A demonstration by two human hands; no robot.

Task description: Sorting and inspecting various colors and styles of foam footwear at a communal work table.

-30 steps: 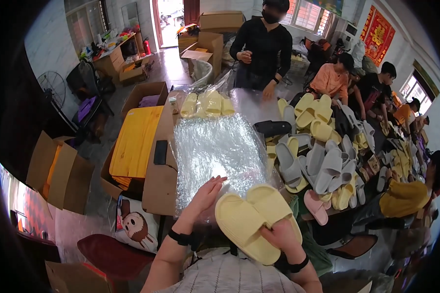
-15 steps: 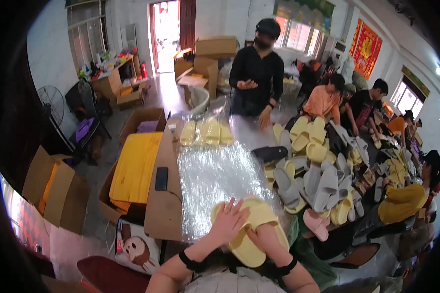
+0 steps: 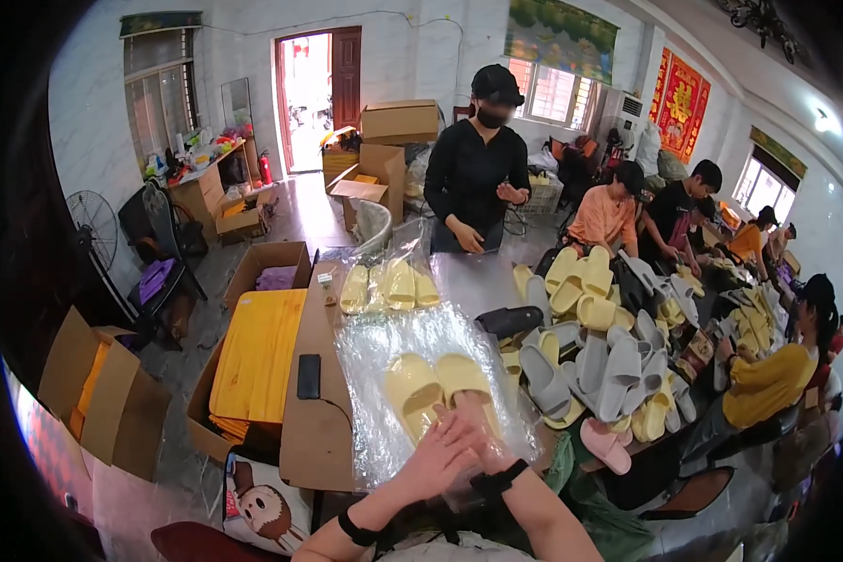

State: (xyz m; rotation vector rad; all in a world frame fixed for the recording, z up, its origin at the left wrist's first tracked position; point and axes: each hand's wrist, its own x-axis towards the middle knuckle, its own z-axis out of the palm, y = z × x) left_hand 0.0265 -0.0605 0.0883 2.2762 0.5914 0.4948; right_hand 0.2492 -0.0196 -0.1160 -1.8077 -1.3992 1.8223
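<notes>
A pair of yellow slippers lies side by side on a stack of clear plastic bags (image 3: 342,365), toes pointing away from me. My right hand (image 3: 482,436) reaches into the foot opening of the right slipper (image 3: 463,373), its fingertips partly hidden at the strap. Across it lies my left hand (image 3: 437,457), fingers stretched out, beside the heel of the left slipper (image 3: 412,384). Behind the stack, more yellow slippers (image 3: 400,284) sit in clear bags. A large heap of grey and yellow slippers (image 3: 618,361) fills the table to the right.
A dark phone (image 3: 309,377) rests on cardboard at the left, beside a box of yellow-orange flat packs (image 3: 258,356). A pink slipper (image 3: 606,445) lies at the table's near right edge. Across the table stands a person in black (image 3: 478,178); several people work along the right.
The slippers went from near my body, angled, to lying straight on the plastic bags. My left hand slid off the left slipper toward my right hand. The person opposite shifted their hands.
</notes>
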